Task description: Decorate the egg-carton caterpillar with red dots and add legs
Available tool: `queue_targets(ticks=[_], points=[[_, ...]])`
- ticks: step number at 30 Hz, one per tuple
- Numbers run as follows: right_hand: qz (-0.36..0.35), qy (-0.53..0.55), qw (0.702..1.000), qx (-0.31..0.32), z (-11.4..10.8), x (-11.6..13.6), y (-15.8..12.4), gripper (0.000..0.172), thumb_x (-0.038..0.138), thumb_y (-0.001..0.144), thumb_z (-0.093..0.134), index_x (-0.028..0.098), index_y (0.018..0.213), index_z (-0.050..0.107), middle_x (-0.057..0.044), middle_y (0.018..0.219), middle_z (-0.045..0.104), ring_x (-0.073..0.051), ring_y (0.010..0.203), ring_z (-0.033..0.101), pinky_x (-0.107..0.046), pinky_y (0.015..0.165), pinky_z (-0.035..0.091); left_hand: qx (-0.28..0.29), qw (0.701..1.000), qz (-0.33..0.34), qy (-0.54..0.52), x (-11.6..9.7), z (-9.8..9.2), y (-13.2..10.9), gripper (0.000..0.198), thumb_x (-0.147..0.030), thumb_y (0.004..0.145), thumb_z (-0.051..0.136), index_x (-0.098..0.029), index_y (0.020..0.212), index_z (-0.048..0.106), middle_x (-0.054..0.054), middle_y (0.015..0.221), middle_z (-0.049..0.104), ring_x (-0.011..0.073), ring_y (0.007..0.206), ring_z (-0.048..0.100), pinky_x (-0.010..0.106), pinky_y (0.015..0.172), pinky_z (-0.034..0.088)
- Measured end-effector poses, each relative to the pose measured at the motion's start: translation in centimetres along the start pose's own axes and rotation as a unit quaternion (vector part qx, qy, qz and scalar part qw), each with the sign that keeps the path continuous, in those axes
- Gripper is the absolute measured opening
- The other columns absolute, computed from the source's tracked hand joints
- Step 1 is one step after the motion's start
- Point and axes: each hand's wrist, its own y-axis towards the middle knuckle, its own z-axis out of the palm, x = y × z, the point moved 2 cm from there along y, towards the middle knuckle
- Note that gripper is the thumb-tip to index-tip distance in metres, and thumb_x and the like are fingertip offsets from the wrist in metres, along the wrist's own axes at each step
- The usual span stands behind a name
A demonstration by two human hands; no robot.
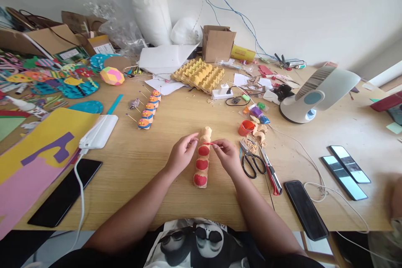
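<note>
A strip cut from an egg carton [201, 171] lies lengthwise in front of me, its nearer bumps covered in red and its far bumps bare tan. My right hand [226, 157], on its right side, pinches a thin red clay strip [207, 143] over the bump just beyond the red ones. On the left, my left hand [184, 153] is beside the carton strip, its fingers stretched out and thumb apart, holding nothing I can see. A red tub [246, 127] stands to the right, near colored clay lumps [256, 112].
Scissors [251, 161] and a utility knife [272, 173] lie right of my hand. A decorated carton caterpillar [148, 114] stands at the left, before a yellow egg tray [201, 74]. Phones [306, 209], a white fan [314, 94] and a power bank [99, 132] flank the work area.
</note>
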Motion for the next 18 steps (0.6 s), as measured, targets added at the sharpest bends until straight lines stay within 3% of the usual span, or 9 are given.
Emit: queue_targets(ticks=[3,7,14,18], points=[[-0.039,-0.032,0.999,-0.007,0.6,-0.7,0.4,0.02,0.038,0.089,0.067,0.02,0.09,0.074,-0.01,0.105,0.07,-0.021,0.097,0.067,-0.032,0.079,0.058,0.027,0.991,-0.088,-0.095,2.1,0.7,0.5,0.05,-0.032,0.091,0.066,-0.023,0.139,0.057,0.01,0.122,0.071,0.022,0.112,0.067,0.039,0.102,0.05],[-0.055,-0.064,0.996,-0.015,1.6,-2.2,0.7,0.016,0.033,0.09,0.066,0.021,0.094,0.075,-0.012,0.121,0.067,-0.023,0.108,0.067,-0.036,0.088,0.059,0.055,0.973,-0.144,-0.171,3.3,1.5,0.5,0.061,-0.033,0.09,0.067,-0.023,0.147,0.048,0.012,0.127,0.069,0.0232,0.112,0.068,0.043,0.103,0.05],[-0.046,-0.06,0.997,-0.011,1.8,-3.0,1.0,0.015,0.032,0.09,0.065,0.022,0.094,0.074,-0.01,0.12,0.07,-0.023,0.111,0.067,-0.037,0.094,0.058,0.037,0.96,-0.188,-0.202,2.1,1.5,0.6,0.06,-0.03,0.085,0.073,-0.022,0.141,0.052,0.01,0.118,0.072,0.0231,0.112,0.067,0.041,0.104,0.048],[-0.032,-0.022,0.999,-0.024,1.8,-2.4,0.9,0.017,0.035,0.089,0.065,0.022,0.094,0.074,-0.009,0.115,0.072,-0.022,0.108,0.068,-0.035,0.092,0.059,0.034,0.933,-0.213,-0.29,0.8,1.8,0.3,0.05,-0.027,0.085,0.073,-0.02,0.132,0.057,0.008,0.115,0.071,0.0202,0.11,0.066,0.036,0.101,0.05]])
